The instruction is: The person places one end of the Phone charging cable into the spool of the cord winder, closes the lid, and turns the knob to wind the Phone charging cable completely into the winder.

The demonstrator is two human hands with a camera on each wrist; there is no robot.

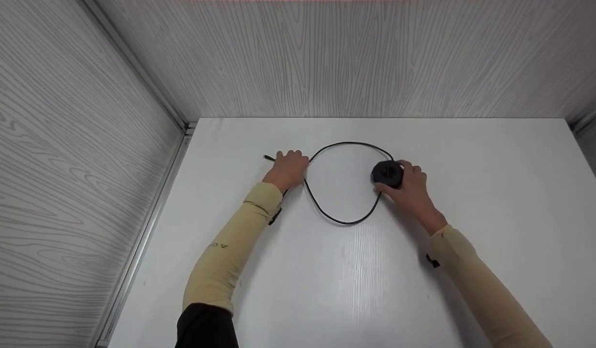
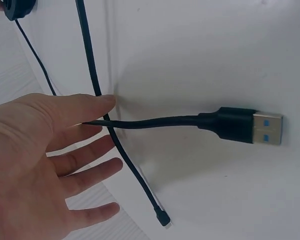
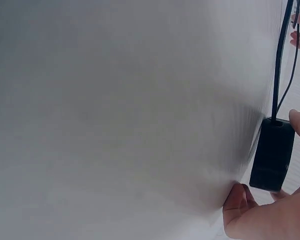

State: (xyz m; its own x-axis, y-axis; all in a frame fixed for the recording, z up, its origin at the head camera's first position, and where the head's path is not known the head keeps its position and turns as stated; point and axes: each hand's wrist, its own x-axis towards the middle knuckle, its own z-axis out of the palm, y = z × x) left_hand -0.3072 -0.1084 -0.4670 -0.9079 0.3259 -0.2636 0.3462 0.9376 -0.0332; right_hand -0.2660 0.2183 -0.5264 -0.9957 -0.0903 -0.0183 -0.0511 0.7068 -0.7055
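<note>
1. L hand: thumb + index pinch the cable approx. where its ends cross; other fingers apart. Prob. to hold both ends tgthr.
2. USB plug & small plug stick out past those fingers, likely so neither gets bent.
3. R hand: fingers clamped round reel, prob. to steady it; can't tell if lifted.
4. Cable loops betw. hands, over back half of surface.
5. Back wall & L wall limit reach; surface runs wide to R & front.

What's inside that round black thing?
Two stretches of black cable lead to the round black case, but its shell covers the inside, so whatever is in there can't be seen.
</note>
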